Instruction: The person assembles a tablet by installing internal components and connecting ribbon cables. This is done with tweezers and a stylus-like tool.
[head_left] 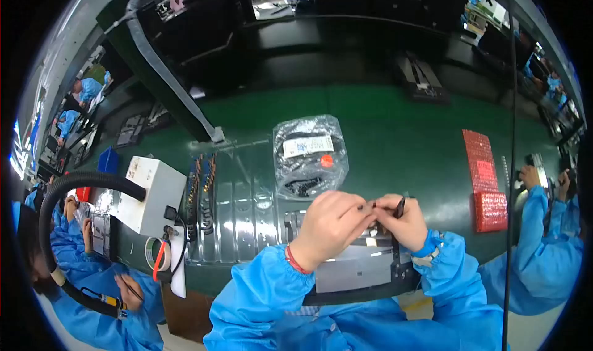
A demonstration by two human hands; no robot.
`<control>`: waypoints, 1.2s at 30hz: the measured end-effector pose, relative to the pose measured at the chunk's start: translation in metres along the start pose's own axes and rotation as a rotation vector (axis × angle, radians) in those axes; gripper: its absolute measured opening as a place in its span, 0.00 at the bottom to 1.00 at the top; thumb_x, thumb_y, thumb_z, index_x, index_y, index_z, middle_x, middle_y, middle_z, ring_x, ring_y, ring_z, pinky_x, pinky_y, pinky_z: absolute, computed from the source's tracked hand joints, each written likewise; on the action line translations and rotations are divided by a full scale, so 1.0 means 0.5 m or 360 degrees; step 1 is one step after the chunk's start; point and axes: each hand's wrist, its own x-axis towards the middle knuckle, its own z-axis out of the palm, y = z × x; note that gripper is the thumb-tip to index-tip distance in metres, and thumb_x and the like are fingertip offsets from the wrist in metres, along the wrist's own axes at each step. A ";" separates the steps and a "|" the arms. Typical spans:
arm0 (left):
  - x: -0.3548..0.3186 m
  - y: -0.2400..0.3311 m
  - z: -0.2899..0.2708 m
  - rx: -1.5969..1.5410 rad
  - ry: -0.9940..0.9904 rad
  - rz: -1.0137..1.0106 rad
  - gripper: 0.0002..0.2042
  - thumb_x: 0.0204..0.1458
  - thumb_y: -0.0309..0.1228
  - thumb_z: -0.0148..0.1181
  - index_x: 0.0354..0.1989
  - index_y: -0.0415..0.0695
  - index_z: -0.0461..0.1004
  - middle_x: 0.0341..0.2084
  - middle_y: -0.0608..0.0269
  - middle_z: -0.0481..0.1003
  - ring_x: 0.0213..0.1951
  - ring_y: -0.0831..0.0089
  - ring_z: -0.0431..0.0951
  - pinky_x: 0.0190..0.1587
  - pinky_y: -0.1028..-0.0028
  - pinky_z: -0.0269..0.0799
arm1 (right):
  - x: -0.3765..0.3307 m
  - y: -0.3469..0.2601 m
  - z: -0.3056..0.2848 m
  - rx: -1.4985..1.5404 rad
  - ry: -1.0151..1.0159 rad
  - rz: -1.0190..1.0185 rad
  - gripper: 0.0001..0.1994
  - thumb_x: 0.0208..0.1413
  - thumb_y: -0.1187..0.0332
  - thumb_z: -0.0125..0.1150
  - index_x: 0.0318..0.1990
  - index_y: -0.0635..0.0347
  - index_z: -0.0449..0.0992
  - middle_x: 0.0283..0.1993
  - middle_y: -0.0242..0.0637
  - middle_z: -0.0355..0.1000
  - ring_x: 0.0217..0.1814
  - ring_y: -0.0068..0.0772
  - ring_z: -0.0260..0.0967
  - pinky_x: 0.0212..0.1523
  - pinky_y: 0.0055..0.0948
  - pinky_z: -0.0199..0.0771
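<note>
My left hand (pixel 333 226) and my right hand (pixel 404 220) meet fingertip to fingertip above the work. Both are closed in a pinch around something small and dark, too tiny to name. A black pen-like tool (pixel 400 207) rests in my right hand, sticking up between thumb and fingers. Beneath my hands lies a flat grey panel (pixel 355 275) with dark parts along its right side; my hands and sleeves hide some of it. Just beyond my left hand is a clear plastic bag (pixel 311 156) with black parts inside, a white label and an orange dot.
Left of the panel, a clear tray (pixel 241 221) holds strips of small parts (pixel 201 196). Further left stand a white box (pixel 151 196) with a black flexible hose (pixel 92 177) and a tape roll (pixel 158 254). Red bubble wrap (pixel 491 210) lies right. Co-workers sit on both sides.
</note>
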 end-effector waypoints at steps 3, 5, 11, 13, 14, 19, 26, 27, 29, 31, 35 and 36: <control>0.003 -0.002 0.003 0.0017 0.0012 0.0026 0.09 0.35 0.22 0.64 0.27 0.42 0.73 0.23 0.64 0.73 0.27 0.65 0.73 0.29 0.69 0.67 | 0.003 -0.008 0.003 0.0089 0.0109 0.0076 0.09 0.52 0.73 0.57 0.40 0.67 0.74 0.27 0.29 0.72 0.28 0.11 0.64 0.26 0.13 0.66; 0.003 -0.008 0.006 0.0069 -0.0011 -0.0024 0.08 0.38 0.24 0.63 0.29 0.42 0.73 0.27 0.63 0.74 0.30 0.64 0.74 0.31 0.69 0.67 | 0.007 -0.006 -0.001 -0.0031 0.0113 0.0069 0.09 0.51 0.73 0.58 0.38 0.68 0.74 0.29 0.30 0.73 0.30 0.13 0.66 0.30 0.15 0.67; 0.002 -0.024 0.018 0.0012 -0.0058 -0.0117 0.07 0.41 0.25 0.60 0.30 0.42 0.73 0.28 0.63 0.75 0.31 0.65 0.74 0.33 0.69 0.68 | 0.013 -0.002 0.001 -0.0468 0.0224 -0.0329 0.07 0.47 0.76 0.59 0.36 0.66 0.75 0.28 0.37 0.72 0.28 0.21 0.68 0.28 0.19 0.67; -0.004 -0.025 0.020 0.0015 -0.0033 -0.0137 0.07 0.40 0.25 0.60 0.30 0.42 0.74 0.28 0.62 0.75 0.30 0.65 0.75 0.33 0.70 0.69 | 0.009 -0.004 0.005 -0.0556 0.0200 -0.0412 0.07 0.46 0.77 0.59 0.35 0.66 0.75 0.28 0.37 0.71 0.27 0.23 0.68 0.27 0.20 0.67; -0.007 -0.024 0.020 0.0007 -0.0040 -0.0142 0.07 0.40 0.25 0.60 0.30 0.42 0.74 0.28 0.62 0.75 0.30 0.65 0.75 0.33 0.70 0.69 | 0.007 -0.002 0.007 -0.0611 0.0201 -0.0492 0.07 0.46 0.77 0.60 0.35 0.66 0.75 0.27 0.38 0.70 0.27 0.25 0.68 0.26 0.21 0.67; -0.008 -0.022 0.017 0.0074 -0.0056 -0.0169 0.08 0.39 0.25 0.62 0.30 0.42 0.75 0.29 0.63 0.76 0.32 0.66 0.75 0.37 0.70 0.68 | 0.000 0.001 0.009 -0.0754 0.0218 -0.0693 0.08 0.46 0.78 0.60 0.36 0.66 0.74 0.26 0.40 0.69 0.25 0.31 0.69 0.25 0.24 0.67; -0.006 -0.020 0.016 0.0285 -0.0022 0.0064 0.08 0.37 0.25 0.62 0.29 0.43 0.74 0.30 0.66 0.75 0.32 0.69 0.74 0.35 0.71 0.67 | -0.002 -0.001 0.011 -0.0971 0.0251 -0.0895 0.09 0.45 0.78 0.59 0.37 0.64 0.74 0.27 0.41 0.69 0.26 0.37 0.68 0.25 0.28 0.69; -0.006 -0.021 0.016 0.0283 -0.0023 0.0065 0.08 0.37 0.25 0.62 0.29 0.43 0.74 0.30 0.66 0.75 0.32 0.69 0.74 0.35 0.71 0.67 | -0.002 0.000 0.011 -0.0994 0.0254 -0.0924 0.09 0.45 0.78 0.59 0.37 0.63 0.74 0.27 0.41 0.69 0.26 0.38 0.69 0.25 0.29 0.69; -0.005 -0.022 0.014 0.0317 -0.0018 0.0115 0.09 0.35 0.25 0.61 0.29 0.43 0.73 0.29 0.67 0.75 0.31 0.70 0.74 0.35 0.71 0.67 | -0.002 0.002 0.012 -0.1011 0.0267 -0.0937 0.09 0.45 0.77 0.59 0.37 0.63 0.74 0.27 0.40 0.69 0.26 0.38 0.69 0.25 0.29 0.69; 0.001 -0.014 0.008 0.0331 -0.0042 0.0115 0.09 0.35 0.23 0.61 0.28 0.43 0.74 0.28 0.66 0.75 0.31 0.69 0.74 0.35 0.71 0.68 | -0.002 0.005 0.013 -0.1028 0.0275 -0.0950 0.09 0.45 0.77 0.59 0.37 0.62 0.74 0.27 0.40 0.69 0.27 0.38 0.69 0.25 0.29 0.70; -0.001 -0.019 0.012 0.0525 -0.0011 0.0219 0.08 0.31 0.25 0.59 0.25 0.46 0.71 0.26 0.70 0.73 0.30 0.74 0.73 0.34 0.73 0.66 | 0.000 0.007 0.017 -0.1089 0.0262 -0.0998 0.10 0.44 0.77 0.59 0.37 0.61 0.75 0.27 0.38 0.69 0.26 0.38 0.69 0.25 0.29 0.70; -0.002 -0.018 0.011 0.0528 -0.0012 0.0217 0.08 0.31 0.25 0.59 0.25 0.46 0.71 0.26 0.70 0.73 0.30 0.74 0.73 0.34 0.73 0.66 | 0.000 0.007 0.017 -0.1111 0.0264 -0.1023 0.10 0.44 0.77 0.59 0.37 0.61 0.75 0.27 0.38 0.69 0.26 0.37 0.69 0.25 0.29 0.70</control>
